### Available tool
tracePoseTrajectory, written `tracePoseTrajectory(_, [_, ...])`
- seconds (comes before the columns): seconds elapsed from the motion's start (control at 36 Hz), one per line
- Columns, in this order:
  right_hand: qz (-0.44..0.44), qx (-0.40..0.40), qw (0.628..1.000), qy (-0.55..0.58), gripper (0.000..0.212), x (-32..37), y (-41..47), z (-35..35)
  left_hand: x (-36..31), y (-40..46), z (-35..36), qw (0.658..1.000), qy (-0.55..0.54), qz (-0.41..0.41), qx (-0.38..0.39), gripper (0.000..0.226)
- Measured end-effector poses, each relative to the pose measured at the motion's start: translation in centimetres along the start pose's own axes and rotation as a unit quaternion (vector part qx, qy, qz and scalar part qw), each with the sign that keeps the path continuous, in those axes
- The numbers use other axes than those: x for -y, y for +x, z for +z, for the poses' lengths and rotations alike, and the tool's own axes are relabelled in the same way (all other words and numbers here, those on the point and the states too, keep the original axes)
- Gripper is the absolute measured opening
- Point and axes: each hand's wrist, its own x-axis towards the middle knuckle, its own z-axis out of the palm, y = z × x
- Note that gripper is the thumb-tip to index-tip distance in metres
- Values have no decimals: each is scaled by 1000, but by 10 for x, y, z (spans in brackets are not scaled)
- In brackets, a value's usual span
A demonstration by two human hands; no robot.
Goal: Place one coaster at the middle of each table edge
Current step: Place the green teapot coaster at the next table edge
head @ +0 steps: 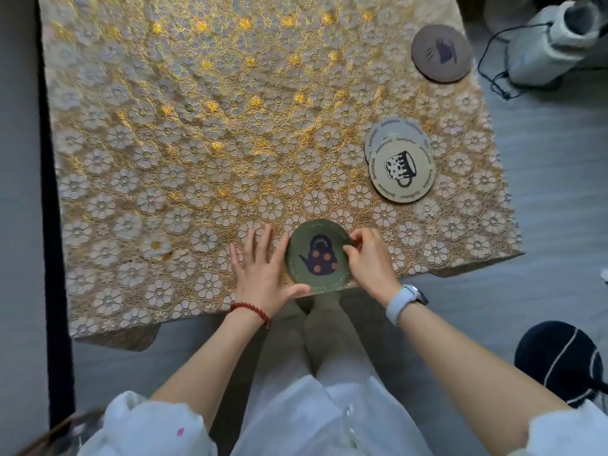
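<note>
A green coaster (317,256) with a dark teapot print lies at the near edge of the table (197,133), roughly mid-edge. My left hand (261,269) lies flat with fingers spread, touching the coaster's left rim. My right hand (370,260) pinches its right rim. A cream coaster (402,174) with a mug print rests on top of a grey coaster (388,133) near the right edge. A brown coaster (441,53) with a dark cup print sits at the far right.
A gold floral lace cloth covers the table. My knees are under the near edge. A white appliance (546,47) with a black cord stands on the floor at the right. A dark slipper (559,360) lies at lower right. A dark strip (56,258) runs along the left.
</note>
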Motion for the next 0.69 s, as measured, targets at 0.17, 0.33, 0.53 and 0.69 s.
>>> tracePoseTrajectory(0.17, [-43,8,998,-47,17,-4,0,-4,-5,-1,2,1000,-4,-11,2,105])
tracePoseTrajectory(0.33, [-74,-5,991,-115,25,-7,-1,-3,-2,-3,2,1000,-11,-10,1,109])
tracePoseTrajectory(0.53, [-99,-17,985,-141,28,-11,2,-2,-3,-1,2,1000,-19,-14,-2,106])
tracePoseTrajectory(0.69, [-109,-21,980,-166,27,-12,6,-1,-1,-1,2,1000,-17,-16,0,104])
